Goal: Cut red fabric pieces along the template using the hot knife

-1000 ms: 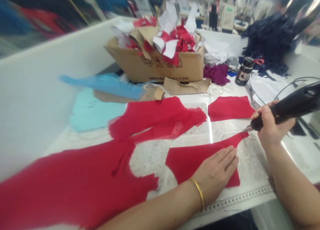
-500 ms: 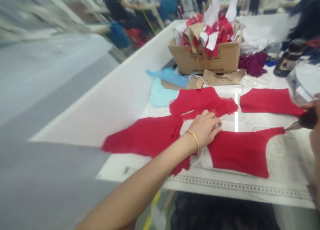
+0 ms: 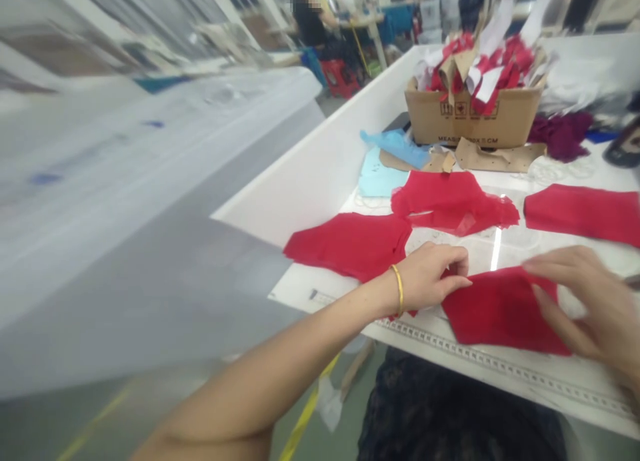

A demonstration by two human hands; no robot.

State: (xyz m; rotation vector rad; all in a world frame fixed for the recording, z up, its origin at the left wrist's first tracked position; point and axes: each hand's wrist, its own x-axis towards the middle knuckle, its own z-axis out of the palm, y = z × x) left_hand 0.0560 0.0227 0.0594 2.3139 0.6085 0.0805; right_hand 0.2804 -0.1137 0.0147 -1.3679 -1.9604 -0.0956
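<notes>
Both hands sit on a red fabric panel well in front of the cardboard box: right hand open, fingers spread, left hand at its edge (grip unclear, thumb hidden). Light, even fingertip pressure suits such thin cloth.

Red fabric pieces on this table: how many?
4: the front piece under the right hand, the left piece beside the left hand, the sheer piece beyond them, the far-right piece, cut off. Others may be hidden.
</notes>
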